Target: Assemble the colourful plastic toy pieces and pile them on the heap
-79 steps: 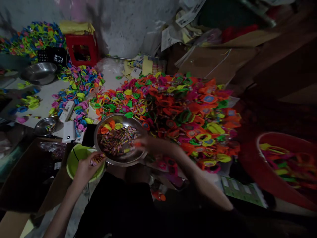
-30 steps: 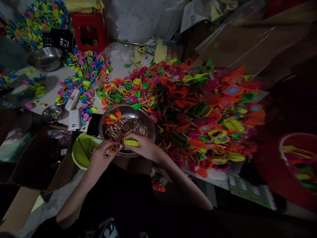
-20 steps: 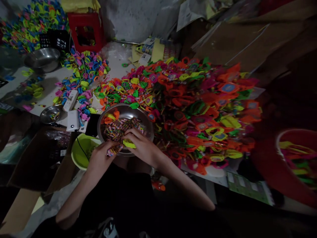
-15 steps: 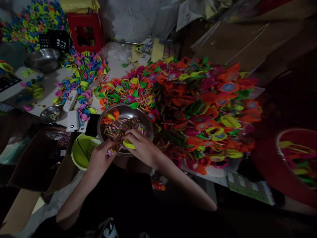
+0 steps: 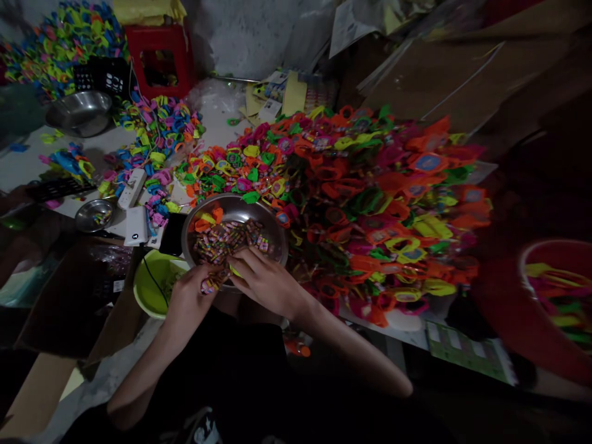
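Note:
My left hand (image 5: pixel 195 288) is closed at the near rim of a steel bowl (image 5: pixel 277 237), pinching small wrapped candies (image 5: pixel 211 285) with striped wrappers. Close beside it, my right hand (image 5: pixel 266 280) is shut on a yellow toy watch (image 5: pixel 235 270), mostly covered by the fingers. The fingertips of both hands nearly meet. Inside the bowl lie many more wrapped candies (image 5: pixel 217 240), with orange toy watches (image 5: pixel 203 221) at its left side.
A large heap of toy watches (image 5: pixel 370 209) spreads right of the bowl. To the left are a black phone (image 5: pixel 172 234), a white power bank (image 5: pixel 135 226), a power strip (image 5: pixel 131 189) and a lime-green basin (image 5: pixel 148 287). Another person's hand (image 5: pixel 16 197) is by a black basket (image 5: pixel 62 187).
My right hand has closed further over the yellow toy watch, so less of it shows. At far left, the other person's black basket has moved right and tipped over beside blue and yellow toys.

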Available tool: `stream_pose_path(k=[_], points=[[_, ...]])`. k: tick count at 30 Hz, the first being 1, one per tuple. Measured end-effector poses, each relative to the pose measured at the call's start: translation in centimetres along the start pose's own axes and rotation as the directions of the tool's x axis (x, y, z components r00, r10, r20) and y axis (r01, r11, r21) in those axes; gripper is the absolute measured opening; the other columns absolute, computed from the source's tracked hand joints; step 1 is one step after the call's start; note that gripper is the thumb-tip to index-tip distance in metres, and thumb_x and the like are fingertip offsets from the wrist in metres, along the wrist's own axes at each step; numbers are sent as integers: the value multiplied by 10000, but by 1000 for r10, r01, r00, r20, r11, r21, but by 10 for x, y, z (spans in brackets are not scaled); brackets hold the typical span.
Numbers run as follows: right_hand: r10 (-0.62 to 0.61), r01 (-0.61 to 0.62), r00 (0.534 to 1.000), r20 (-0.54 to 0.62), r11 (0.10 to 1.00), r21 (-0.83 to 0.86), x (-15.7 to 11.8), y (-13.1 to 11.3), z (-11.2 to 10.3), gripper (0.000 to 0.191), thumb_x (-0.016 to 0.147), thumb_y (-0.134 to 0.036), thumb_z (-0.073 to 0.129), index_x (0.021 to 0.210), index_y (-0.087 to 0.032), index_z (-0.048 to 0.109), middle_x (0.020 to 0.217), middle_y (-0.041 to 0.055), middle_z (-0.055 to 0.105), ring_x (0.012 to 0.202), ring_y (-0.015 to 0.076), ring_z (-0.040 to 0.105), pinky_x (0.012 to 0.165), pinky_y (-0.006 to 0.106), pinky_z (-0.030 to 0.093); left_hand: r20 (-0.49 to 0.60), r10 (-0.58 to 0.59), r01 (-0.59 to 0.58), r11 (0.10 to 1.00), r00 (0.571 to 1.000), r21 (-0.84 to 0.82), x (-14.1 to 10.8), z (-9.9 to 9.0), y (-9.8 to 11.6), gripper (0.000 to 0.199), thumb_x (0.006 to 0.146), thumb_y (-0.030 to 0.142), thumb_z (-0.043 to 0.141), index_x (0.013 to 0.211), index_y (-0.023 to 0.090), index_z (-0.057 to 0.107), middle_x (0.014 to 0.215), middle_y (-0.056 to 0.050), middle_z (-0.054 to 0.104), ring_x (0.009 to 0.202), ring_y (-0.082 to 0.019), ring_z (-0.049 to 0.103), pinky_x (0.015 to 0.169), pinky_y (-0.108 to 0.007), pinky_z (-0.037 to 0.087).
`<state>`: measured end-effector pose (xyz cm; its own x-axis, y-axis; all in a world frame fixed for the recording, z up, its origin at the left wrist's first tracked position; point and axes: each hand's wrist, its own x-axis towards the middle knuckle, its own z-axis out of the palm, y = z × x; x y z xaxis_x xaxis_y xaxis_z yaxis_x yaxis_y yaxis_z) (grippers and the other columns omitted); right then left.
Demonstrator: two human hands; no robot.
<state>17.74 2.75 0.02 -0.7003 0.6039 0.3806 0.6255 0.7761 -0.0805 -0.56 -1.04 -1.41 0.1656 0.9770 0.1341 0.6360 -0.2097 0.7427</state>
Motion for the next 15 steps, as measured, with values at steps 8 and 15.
stream_pose_path(k=[8,15], points=[[-83,84,996,22,994,-74,-2,-5,13,153,883,-154,489,820,-139,628,856,76,631,866,205,571,727,303,485,-36,-22,21,999,999,-42,0,8,-10,198,816,169,574,1004,193,629,972,-42,705,872,-180,662,779,-257,505],[-5,-176,852,524,939,295,0,48,2,172,886,-241,528,795,-173,657,807,28,669,753,154,618,653,248,454,66,-201,208,969,977,-136,3,15,-33,197,790,359,613,907,209,664,883,-11,732,792,-178,679,721,-252,504]])
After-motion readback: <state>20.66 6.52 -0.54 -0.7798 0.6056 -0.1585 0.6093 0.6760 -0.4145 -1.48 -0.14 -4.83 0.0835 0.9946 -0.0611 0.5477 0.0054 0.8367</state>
